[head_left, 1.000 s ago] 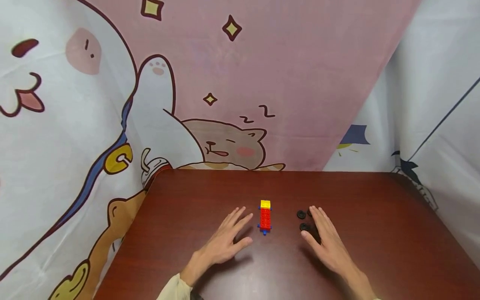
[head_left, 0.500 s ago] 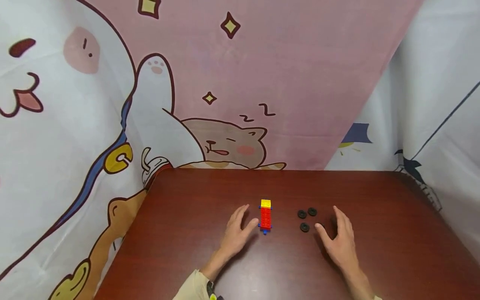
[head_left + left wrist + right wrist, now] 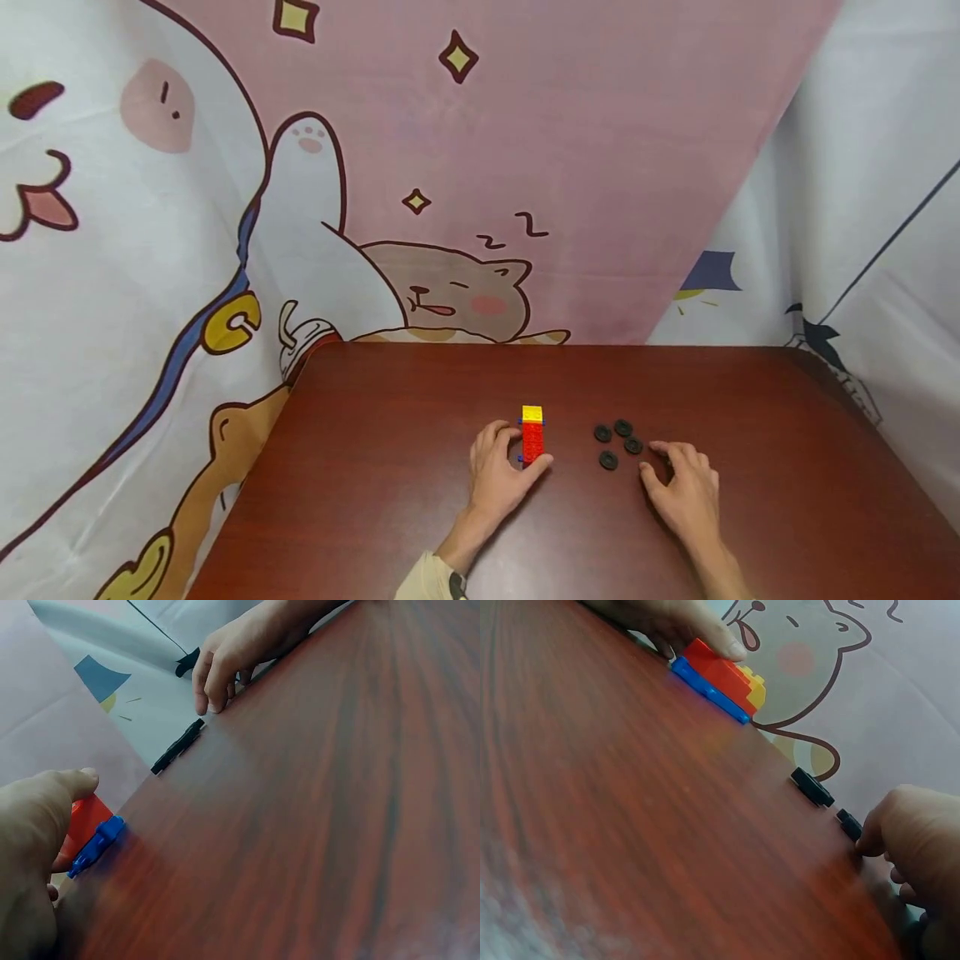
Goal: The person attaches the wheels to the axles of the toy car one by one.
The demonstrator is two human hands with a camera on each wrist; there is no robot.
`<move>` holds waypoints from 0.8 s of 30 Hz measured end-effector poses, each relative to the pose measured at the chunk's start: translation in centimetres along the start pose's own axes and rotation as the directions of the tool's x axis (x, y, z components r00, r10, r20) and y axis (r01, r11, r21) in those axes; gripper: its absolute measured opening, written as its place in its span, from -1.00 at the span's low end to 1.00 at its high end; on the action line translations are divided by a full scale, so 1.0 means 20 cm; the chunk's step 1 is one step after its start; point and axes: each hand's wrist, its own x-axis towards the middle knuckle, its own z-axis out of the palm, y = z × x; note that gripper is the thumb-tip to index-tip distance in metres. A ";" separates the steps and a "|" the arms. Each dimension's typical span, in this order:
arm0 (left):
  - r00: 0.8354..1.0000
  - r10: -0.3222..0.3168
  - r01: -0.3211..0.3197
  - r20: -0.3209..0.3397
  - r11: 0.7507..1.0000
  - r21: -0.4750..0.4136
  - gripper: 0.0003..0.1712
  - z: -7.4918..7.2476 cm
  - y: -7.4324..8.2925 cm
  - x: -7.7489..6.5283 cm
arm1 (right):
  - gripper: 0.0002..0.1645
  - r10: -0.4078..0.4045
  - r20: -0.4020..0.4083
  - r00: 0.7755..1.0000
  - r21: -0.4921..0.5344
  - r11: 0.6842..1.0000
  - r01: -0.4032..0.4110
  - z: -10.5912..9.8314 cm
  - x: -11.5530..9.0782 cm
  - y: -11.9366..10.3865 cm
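A small toy-brick car body (image 3: 532,440) lies on the table, red with a yellow brick at its far end and a blue base with side stubs. My left hand (image 3: 498,483) grips it, fingers along its left side and thumb at its near right; in the right wrist view the thumb lies against the red brick (image 3: 711,666). Several round black toy wheels (image 3: 608,460) lie flat to the right of the car. Beside the nearest wheel (image 3: 633,445) is my right hand (image 3: 686,492), thumb and forefinger spread apart, with a fingertip right at a wheel (image 3: 848,824) in the right wrist view.
The dark red-brown table (image 3: 375,417) has its far edge against a hanging cloth (image 3: 600,167) printed with cartoon animals. White cloth (image 3: 885,275) hangs along the right side.
My left hand has moved right and its fingers have come round the car body. The right hand drew back right, uncovering the wheels, then lowered beside them with its fingers bent. Car and wheels stay put.
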 end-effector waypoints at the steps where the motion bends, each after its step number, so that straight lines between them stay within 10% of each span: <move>1: 1.000 -0.004 0.004 0.008 1.000 -0.001 -0.32 0.00 0.00 0.00 | -0.55 -0.007 -0.001 1.000 -0.003 1.000 0.007 0.00 0.00 0.00; 18: 1.000 0.017 -0.014 -0.020 0.992 0.127 -0.60 0.05 0.02 0.03 | -0.67 -0.087 -0.022 0.996 -0.021 0.996 0.086 0.06 0.10 -0.01; 24: 0.998 -0.031 0.031 -0.058 0.999 0.007 -0.77 0.02 0.01 0.03 | -0.54 -0.070 -0.140 0.988 0.105 0.991 0.086 0.10 0.10 -0.04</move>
